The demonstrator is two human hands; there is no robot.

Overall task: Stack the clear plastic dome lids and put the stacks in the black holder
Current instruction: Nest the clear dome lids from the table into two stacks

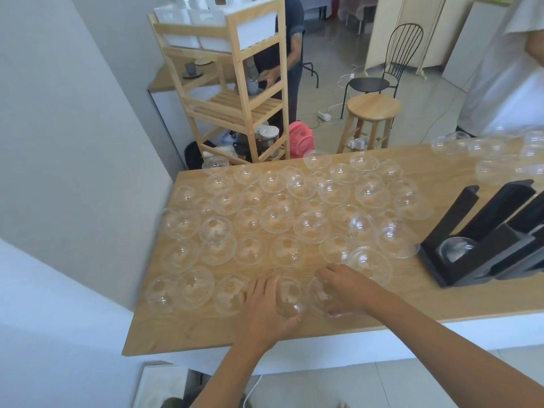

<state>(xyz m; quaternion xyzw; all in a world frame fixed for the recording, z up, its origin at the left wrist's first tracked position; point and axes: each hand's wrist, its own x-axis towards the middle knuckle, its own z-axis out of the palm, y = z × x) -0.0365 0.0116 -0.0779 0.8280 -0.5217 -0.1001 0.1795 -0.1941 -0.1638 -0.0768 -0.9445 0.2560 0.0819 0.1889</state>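
Several clear plastic dome lids lie spread over the wooden table, rims down. My left hand curls around one dome lid near the front edge. Beside it, my right hand grips a second dome lid, fingers over its top and thumb at its near rim. The black holder stands at the table's right side with slanted slots; a clear lid sits in its nearest slot.
More dome lids crowd the far right of the table. Behind the table stand a wooden shelf rack, a wooden stool, a black chair and a pink fan. One person is at the rack, another at the far right.
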